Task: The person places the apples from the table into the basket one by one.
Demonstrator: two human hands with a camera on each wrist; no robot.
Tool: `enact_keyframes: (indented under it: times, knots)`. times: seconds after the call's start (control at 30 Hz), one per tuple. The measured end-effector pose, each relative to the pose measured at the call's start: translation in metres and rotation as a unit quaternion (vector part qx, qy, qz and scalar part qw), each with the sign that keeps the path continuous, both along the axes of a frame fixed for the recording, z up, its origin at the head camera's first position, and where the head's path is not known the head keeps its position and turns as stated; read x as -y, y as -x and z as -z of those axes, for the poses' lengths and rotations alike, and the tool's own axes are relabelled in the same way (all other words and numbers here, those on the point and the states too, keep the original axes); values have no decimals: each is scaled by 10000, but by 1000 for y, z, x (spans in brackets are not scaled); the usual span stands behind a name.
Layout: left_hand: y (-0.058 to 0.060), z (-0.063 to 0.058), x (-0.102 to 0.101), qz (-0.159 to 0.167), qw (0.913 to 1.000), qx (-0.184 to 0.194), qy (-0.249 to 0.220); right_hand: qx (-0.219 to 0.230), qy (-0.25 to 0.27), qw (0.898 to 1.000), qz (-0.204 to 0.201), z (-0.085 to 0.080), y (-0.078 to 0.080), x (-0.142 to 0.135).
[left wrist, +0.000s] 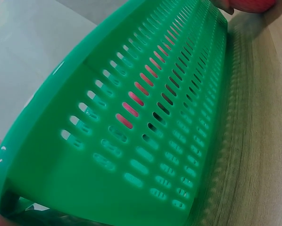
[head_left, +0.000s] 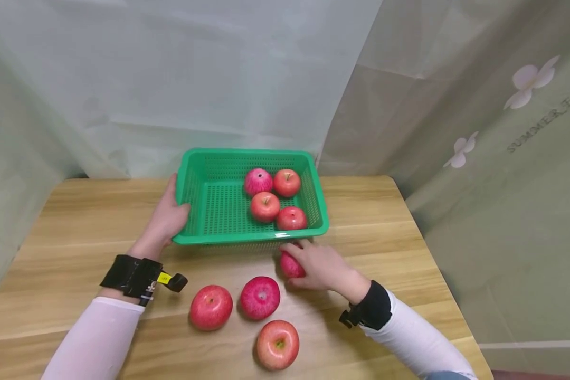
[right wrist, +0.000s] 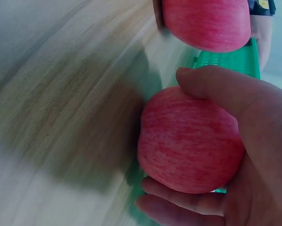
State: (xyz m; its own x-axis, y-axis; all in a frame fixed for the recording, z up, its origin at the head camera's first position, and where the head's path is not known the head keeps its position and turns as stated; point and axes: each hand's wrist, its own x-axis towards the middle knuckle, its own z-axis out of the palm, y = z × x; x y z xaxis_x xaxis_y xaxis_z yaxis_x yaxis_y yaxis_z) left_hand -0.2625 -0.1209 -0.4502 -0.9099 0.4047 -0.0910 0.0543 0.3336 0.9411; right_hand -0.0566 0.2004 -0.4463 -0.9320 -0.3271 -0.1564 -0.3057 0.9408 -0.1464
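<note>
Where your white left sleeve ends, a black strap rings the wrist, its yellow label marked too small to read. Your left hand grips the green basket at its nine o'clock end, thumb over the rim and fingers outside. The basket is smooth plastic, rectangular with rounded corners, its walls and floor pierced by rows of slots.

Taking its middle as your dial, a streaky red apple sits near seven o'clock on the wood-grained table. Inside, toward three o'clock, cluster four rounded pieces: a crimson fruit, a glossy stemmed apple, another stemmed one and a shiny red one. Outside at six you have a dark crimson apple, and farther toward you a yellow-tinged one.

At five o'clock, just outside the near wall, your right hand holds a pinkish-red apple, thumb and fingers curved round its finely streaked skin; whether it touches the table you cannot tell. Past your right strap and white sleeve, between two and three o'clock, creased pale cloth bears white flowers and grey lettering: "SUMMER FLO", cut off at the edge.
</note>
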Motion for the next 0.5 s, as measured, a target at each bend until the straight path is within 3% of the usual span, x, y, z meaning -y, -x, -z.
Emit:
enact_keyframes:
  times: [0.5]
  knots:
    - [1,0,1,83,9999,-37,-93,6,160,9999,0,-1,1,-5]
